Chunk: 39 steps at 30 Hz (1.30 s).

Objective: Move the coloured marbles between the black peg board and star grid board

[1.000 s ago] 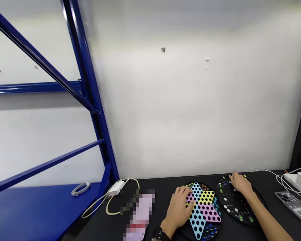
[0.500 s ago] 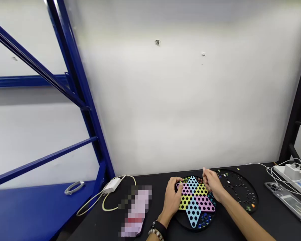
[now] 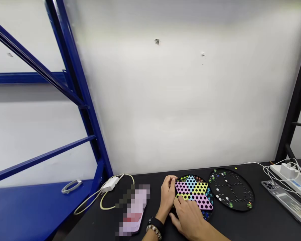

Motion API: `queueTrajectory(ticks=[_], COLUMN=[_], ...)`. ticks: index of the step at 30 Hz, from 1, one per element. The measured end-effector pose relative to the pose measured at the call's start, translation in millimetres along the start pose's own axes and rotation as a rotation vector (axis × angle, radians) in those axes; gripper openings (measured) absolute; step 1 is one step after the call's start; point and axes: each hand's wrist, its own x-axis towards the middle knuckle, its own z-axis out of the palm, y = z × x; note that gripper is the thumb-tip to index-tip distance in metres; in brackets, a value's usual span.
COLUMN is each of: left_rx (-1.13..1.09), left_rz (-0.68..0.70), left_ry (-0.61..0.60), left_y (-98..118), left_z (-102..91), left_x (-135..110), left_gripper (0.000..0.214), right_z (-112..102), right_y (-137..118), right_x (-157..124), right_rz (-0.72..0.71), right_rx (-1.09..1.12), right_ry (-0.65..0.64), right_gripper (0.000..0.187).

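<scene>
A round Chinese checkers board (image 3: 202,202) lies on the black table, with a star of pink, yellow and blue sections full of holes. Coloured marbles (image 3: 209,195) sit in the compartments around the star. My left hand (image 3: 167,194) is at the board's left rim, its fingers curled and thumb tip close to them; what they hold, if anything, is hidden. Across the front of the board reaches my right hand (image 3: 189,216), thumb apart from the fingers, fingertips down over the left front part. It covers the front point of the star.
A black round board (image 3: 232,190) with a few marbles and white pieces lies to the right. Further right are a phone-like case (image 3: 286,202) and a white power strip (image 3: 288,175) with cables. Left are a pixelated phone (image 3: 134,211), a white adapter (image 3: 110,184) and a blue frame (image 3: 90,117).
My right hand has come from the gap between the boards leftward and down onto the star board's front left. My left hand's fingers have curled in at the rim.
</scene>
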Motion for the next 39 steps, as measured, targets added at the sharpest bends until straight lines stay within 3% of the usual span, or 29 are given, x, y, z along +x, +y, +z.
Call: queueTrajectory(ticks=[5, 9, 13, 16, 19, 22, 24, 26, 29, 33, 39], left_rx=[-0.020, -0.039, -0.043, -0.029, -0.004, 0.016, 0.023, 0.029, 0.038, 0.050, 0.071], left_rz=[-0.010, -0.024, -0.014, 0.000, 0.023, 0.050, 0.061, 0.067, 0.071, 0.079, 0.096], left_ry=[0.011, 0.035, 0.074, 0.089, 0.079, 0.061, 0.046, 0.031, 0.015, 0.004, -0.009], left_y=[-1.7, -7.4, -10.8, -11.8, -11.3, -8.6, -6.2, -3.9, -1.0, 1.2, 0.9], left_z=[-1.5, -3.2, -3.3, -2.0, -0.2, 1.4, 2.2, 2.8, 3.3, 3.1, 2.3], left_x=[1.1, 3.9, 5.0, 4.3, 2.6, 0.6, -0.6, -1.5, -2.5, -3.6, -4.9], left_gripper=[0.036, 0.039, 0.037, 0.033, 0.027, 0.024, 0.024, 0.023, 0.022, 0.021, 0.018], right_z=[12.1, 8.2, -12.5, -41.3, -74.5, -97.5, -102.8, -101.0, -91.8, -82.9, -70.1], right_y=[0.7, 3.2, 4.9, 16.0, 50.9, 108.2, 147.5, 178.3, 200.9, 197.4, 169.9], right_x=[-7.9, -10.7, -11.9, -13.1, -18.7, -37.8, -59.3, -83.7, -113.9, -125.1, -103.5], right_rz=[-0.081, -0.185, -0.212, -0.134, 0.029, 0.282, 0.446, 0.522, 0.549, 0.523, 0.392], right_rx=[0.073, 0.068, 0.147, 0.257, 0.255, 0.109, 0.022, 0.025, 0.127, 0.208, 0.239], right_ry=[0.154, 0.083, 0.023, 0.040, 0.026, -0.062, -0.146, -0.221, -0.246, -0.193, -0.122], right_gripper=[0.024, 0.025, 0.029, 0.028, 0.020, 0.020, 0.018, 0.012, 0.010, 0.013, 0.022])
